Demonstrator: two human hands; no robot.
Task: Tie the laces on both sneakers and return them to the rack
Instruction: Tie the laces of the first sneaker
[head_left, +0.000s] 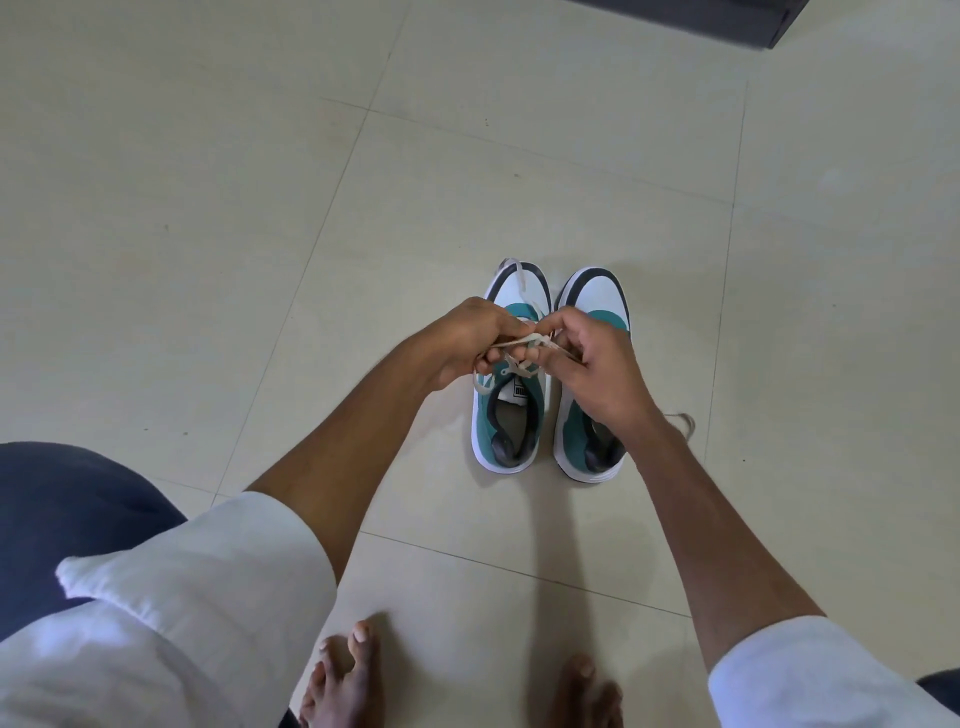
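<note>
A home interior is suggested by the cream tiled floor, bare feet and sneakers set down.

Floor: pale tiles, smooth, semi-gloss w/ soft sheen, thin grout lines. Sneakers: teal panels look like matt suede or cloth, white toe parts smoother, dark trim, white rubbery soles. Laces: flat off-white woven cloth. Sleeves: white woven cloth, matt, creased. Trousers: dark blue matt cloth.
</note>
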